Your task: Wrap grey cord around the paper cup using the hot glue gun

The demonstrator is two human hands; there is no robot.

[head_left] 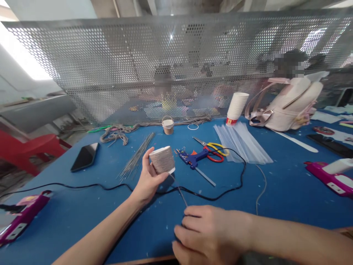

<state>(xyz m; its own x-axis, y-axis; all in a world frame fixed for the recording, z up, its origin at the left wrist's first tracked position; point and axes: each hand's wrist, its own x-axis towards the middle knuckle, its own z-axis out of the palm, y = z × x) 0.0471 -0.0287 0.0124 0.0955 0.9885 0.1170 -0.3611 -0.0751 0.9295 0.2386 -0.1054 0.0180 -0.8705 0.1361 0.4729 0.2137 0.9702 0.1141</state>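
My left hand is closed around a white cup wrapped in grey-beige cord, held tilted above the blue table. A strand of cord runs from the cup down to my right hand, whose fingers are curled at the table's near edge and hold it. More cord shows beyond my right forearm. Right of the cup lie a blue glue gun with a clear glue stick, and scissors with yellow handles and red handles.
Wire stems, a phone and purple power strips lie around. A black cable crosses the table. Farther back are a small bucket, stacked paper cups, clear glue sticks, a backpack and a perforated screen.
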